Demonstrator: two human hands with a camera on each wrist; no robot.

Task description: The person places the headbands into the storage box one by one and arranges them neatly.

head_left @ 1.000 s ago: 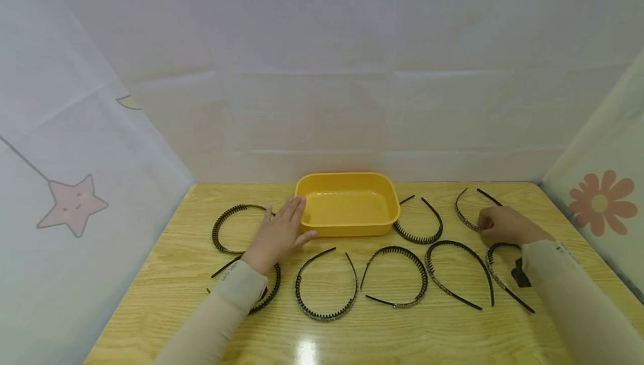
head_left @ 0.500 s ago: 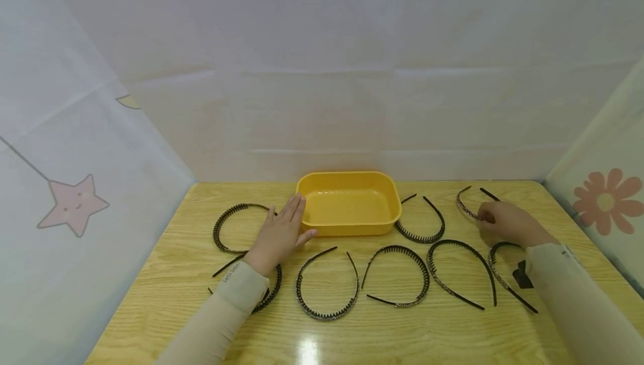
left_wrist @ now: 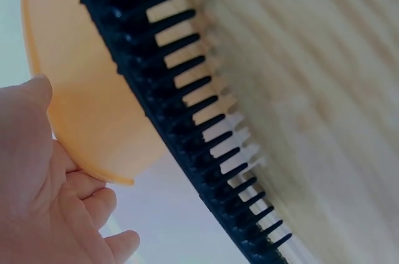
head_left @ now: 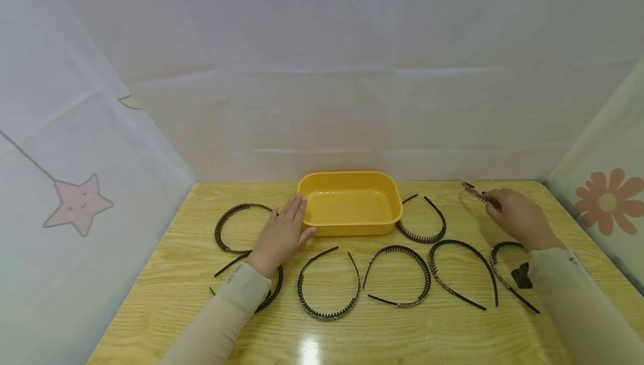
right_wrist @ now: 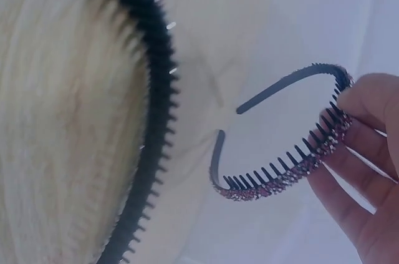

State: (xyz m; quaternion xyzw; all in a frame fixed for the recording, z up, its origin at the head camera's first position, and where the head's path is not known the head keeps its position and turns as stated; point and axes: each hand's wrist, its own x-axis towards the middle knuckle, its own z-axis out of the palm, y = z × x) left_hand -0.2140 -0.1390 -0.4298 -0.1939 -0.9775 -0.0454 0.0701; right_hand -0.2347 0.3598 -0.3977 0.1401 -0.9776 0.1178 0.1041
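At the right back of the table, my right hand (head_left: pixel 520 217) pinches a headband (head_left: pixel 474 191) held above the wood. In the right wrist view this headband (right_wrist: pixel 268 188) shows black comb teeth and a pinkish glittery outer band, with thumb and fingers on its curve. My left hand (head_left: pixel 282 236) lies with straight fingers against the left side of a yellow basin (head_left: pixel 347 231). The left wrist view shows the fingers along the basin's wall (left_wrist: pixel 93 89), and a toothed black headband (left_wrist: pixel 174 114) looms close to the camera.
Several black toothed headbands lie on the wooden table (head_left: pixel 392 337): one headband (head_left: pixel 420 239) right of the basin, others in a front row, such as a headband (head_left: pixel 329 316) in the middle. Two are partly under my left arm. A black bow (head_left: pixel 521 275) sits beside my right sleeve.
My right hand has picked the far-right headband up off the table, lifting and tilting it. The left hand stays at the basin's side.
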